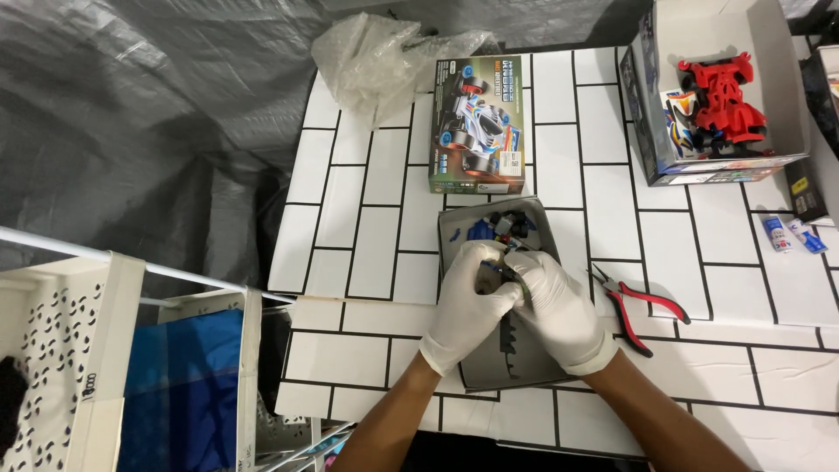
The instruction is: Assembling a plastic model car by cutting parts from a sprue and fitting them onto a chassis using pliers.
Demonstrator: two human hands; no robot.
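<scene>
Both hands wear white gloves and meet over a grey open box tray in the middle of the white tiled table. My left hand and my right hand together pinch a small dark part with a bit of blue on it. A black toothed strip hangs below the hands. Loose blue and black parts lie at the far end of the tray, just beyond my fingers.
A toy racing car kit box lies beyond the tray, with a crumpled clear plastic bag behind it. Red-handled pliers rest to the right. An open box with a red car body stands far right. Small tubes lie near the right edge. White perforated bins stand left.
</scene>
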